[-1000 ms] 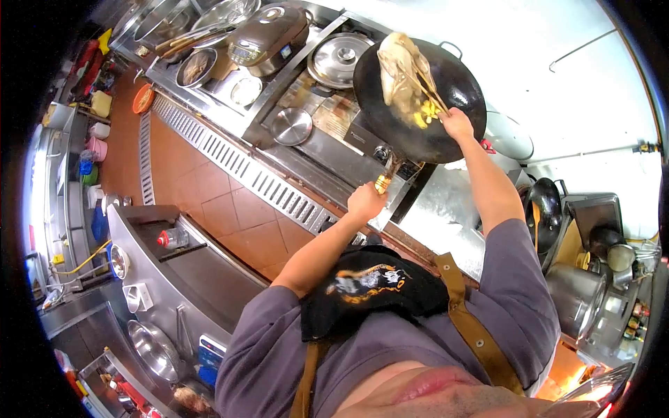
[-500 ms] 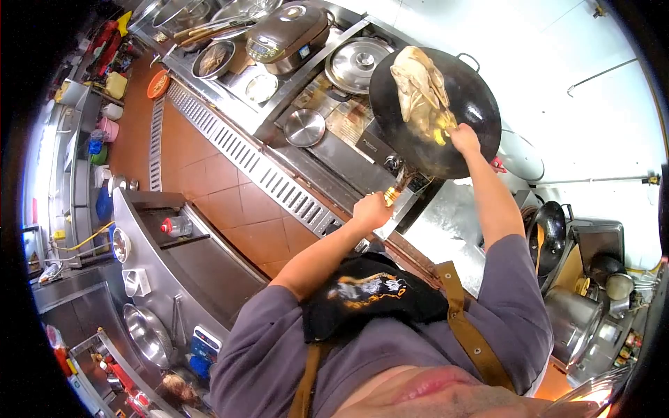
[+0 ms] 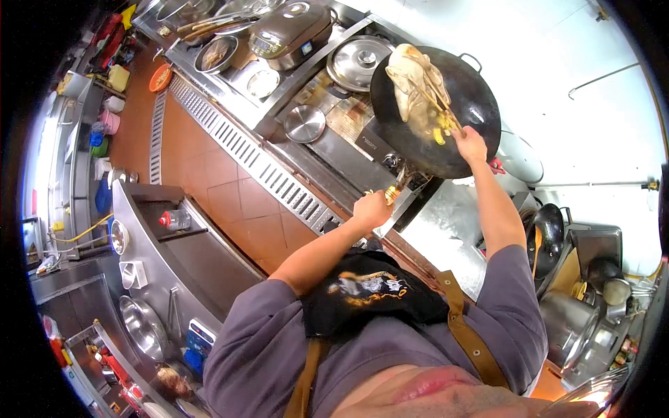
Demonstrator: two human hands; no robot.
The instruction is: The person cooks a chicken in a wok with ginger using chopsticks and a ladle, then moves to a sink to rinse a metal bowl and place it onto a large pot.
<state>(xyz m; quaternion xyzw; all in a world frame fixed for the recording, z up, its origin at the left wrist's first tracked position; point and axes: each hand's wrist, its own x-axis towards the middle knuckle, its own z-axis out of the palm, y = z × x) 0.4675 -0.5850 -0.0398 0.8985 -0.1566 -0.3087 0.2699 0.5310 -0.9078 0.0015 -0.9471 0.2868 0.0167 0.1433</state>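
A large black wok sits over the stove at the upper right. In it lies a big pale piece of food with small yellow bits beside it. My left hand grips the wok's handle just below the pan. My right hand reaches over the wok's near rim and holds long chopsticks that pinch the pale food.
Left of the wok are a steel lid on a pot, a smaller lid, a brown rice cooker and bowls. A steel counter with a bottle stands behind. Another wok and pots are at right.
The pale food has shifted slightly within the wok as my right hand moves the chopsticks. My left hand stays on the handle. The view has drifted a little.
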